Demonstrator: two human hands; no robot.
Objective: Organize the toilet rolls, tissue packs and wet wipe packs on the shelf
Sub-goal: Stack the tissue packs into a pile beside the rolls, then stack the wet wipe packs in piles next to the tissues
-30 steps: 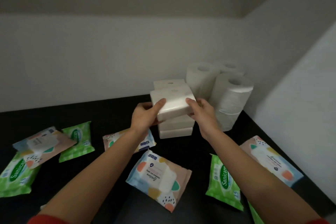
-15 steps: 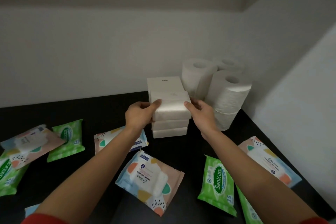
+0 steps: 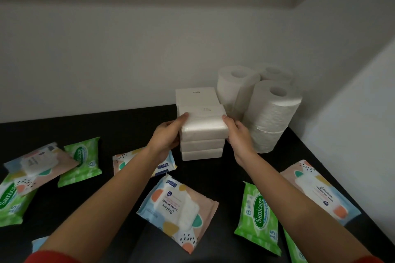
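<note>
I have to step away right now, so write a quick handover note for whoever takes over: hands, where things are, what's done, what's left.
Hands: left hand and right hand both grip the white plastic-wrapped tissue pack by its ends, atop two more packs in the front stack; a second tissue stack stands behind.
Done: white toilet rolls stacked in the right corner, tissue packs beside them.
To do: let go of the pack, then gather the green wet wipe packs and pastel patterned wet wipe packs scattered over the black shelf.
</note>
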